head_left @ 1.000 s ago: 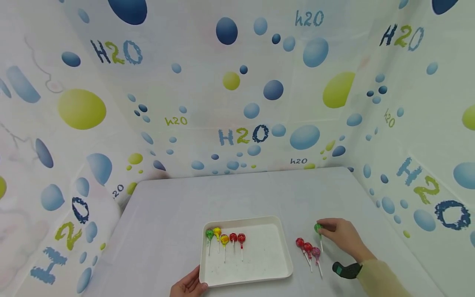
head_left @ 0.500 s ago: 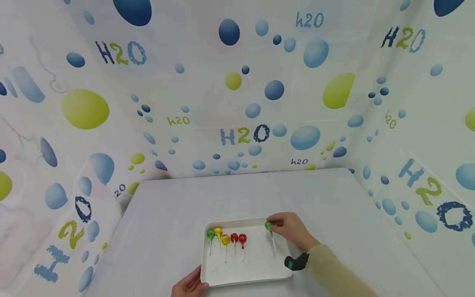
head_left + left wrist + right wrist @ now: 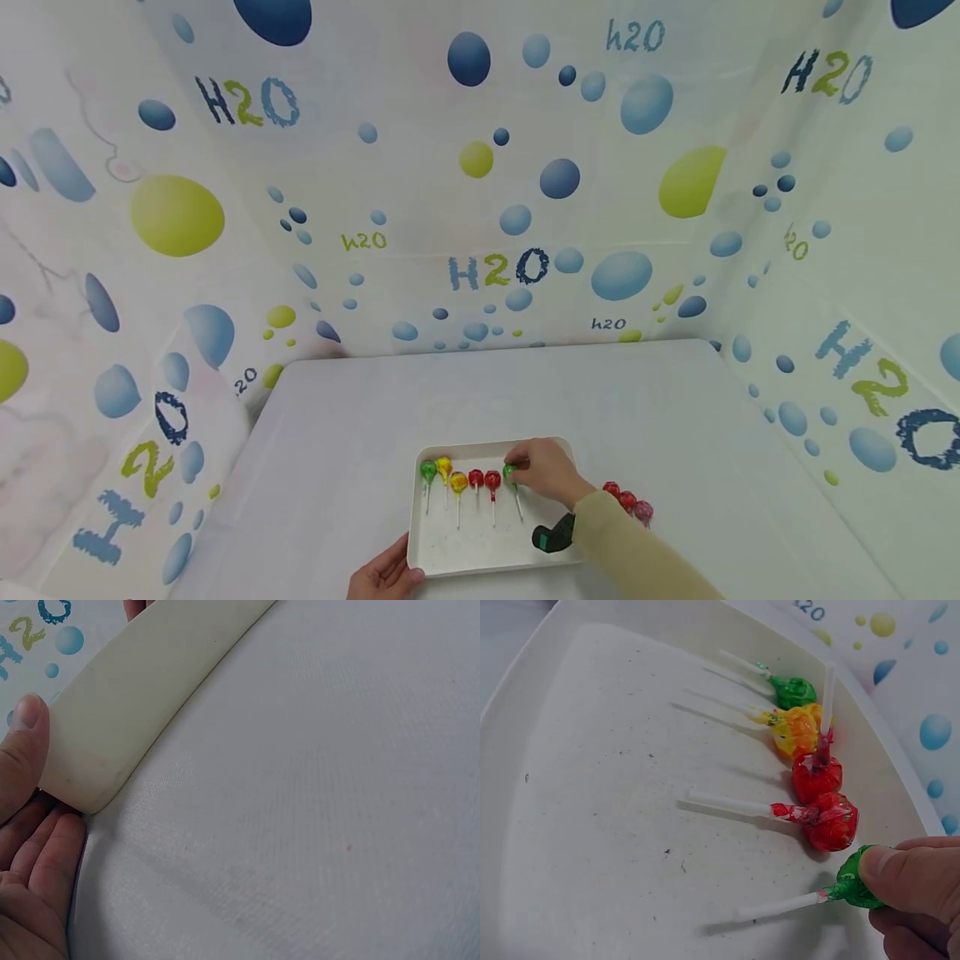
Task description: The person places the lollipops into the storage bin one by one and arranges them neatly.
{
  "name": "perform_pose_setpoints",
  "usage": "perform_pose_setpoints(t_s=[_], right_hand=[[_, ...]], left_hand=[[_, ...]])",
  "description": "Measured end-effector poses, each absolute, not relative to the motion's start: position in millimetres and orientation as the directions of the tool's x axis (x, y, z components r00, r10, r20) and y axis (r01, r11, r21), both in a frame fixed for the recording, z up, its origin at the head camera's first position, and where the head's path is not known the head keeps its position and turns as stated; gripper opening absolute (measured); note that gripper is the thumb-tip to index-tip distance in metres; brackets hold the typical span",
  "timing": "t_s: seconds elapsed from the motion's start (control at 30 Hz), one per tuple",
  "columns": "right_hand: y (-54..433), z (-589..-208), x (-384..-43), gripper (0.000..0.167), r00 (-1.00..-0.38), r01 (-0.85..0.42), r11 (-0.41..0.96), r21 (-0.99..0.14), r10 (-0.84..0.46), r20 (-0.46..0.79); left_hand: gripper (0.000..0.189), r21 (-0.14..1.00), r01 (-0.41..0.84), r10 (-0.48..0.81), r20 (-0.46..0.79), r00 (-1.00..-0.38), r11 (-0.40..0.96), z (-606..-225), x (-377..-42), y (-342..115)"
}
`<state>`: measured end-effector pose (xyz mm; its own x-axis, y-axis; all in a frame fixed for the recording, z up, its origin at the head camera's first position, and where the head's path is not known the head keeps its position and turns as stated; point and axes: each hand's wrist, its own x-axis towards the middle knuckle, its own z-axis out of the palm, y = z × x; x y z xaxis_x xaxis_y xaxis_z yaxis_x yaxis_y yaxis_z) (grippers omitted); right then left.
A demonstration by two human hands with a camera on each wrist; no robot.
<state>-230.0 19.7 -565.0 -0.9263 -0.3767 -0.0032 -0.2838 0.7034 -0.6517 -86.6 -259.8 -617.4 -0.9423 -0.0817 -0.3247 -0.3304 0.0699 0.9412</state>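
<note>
In the head view, the left hand (image 3: pixel 384 573) grips the near left corner of a white rectangular tray (image 3: pixel 465 554), which lies on a white-covered table (image 3: pixel 480 400). The right hand (image 3: pixel 547 471) reaches over the tray's right half and pinches the wrapped head of a green lollipop (image 3: pixel 509 472), its stick pointing back toward the person. To the left of it, a row of lollipops lies in the tray: another green lollipop (image 3: pixel 428 471) at the far left end, a yellow lollipop (image 3: pixel 444 465), a second yellow lollipop (image 3: pixel 459 482) set slightly nearer, then a red lollipop (image 3: pixel 476 477) and another red lollipop (image 3: pixel 492 480). Beyond the tray's right side, three red and pinkish lollipops (image 3: pixel 627 501) sit close together, their sticks mostly hidden by the beige sleeve (image 3: pixel 637 546). A black band (image 3: pixel 553 537) circles the right wrist. Behind the table hangs a white backdrop (image 3: pixel 420 183) printed with blue and lime bubbles and "H2O" lettering. In the left wrist view, the thumb is against the tray's side and the fingers are tucked at its bottom corner. In the right wrist view, thumb and fingers close around the green head; whether that lollipop touches the tray floor, I cannot tell. Just beside it, one red lollipop's stick lies low, while the other's rises from the floor.
</note>
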Motion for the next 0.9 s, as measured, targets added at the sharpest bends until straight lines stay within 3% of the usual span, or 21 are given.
perform_pose_setpoints(t_s=[0.43, 0.9], right_hand=[[12.9, -567.0, -228.0, 0.012, -0.944, -0.212, 0.737, -0.641, -0.323, -0.059], [14.6, -567.6, -226.5, 0.017, -0.934, -0.239, 0.740, -0.629, -0.352, -0.059]], left_hand=[[0.093, 0.939, -0.338, -0.079, -0.333, -0.940, 0.060, -614.7, -85.7, -258.7], [0.092, 0.940, -0.337, -0.080, -0.332, -0.940, 0.057, -613.8, -84.7, -257.2]])
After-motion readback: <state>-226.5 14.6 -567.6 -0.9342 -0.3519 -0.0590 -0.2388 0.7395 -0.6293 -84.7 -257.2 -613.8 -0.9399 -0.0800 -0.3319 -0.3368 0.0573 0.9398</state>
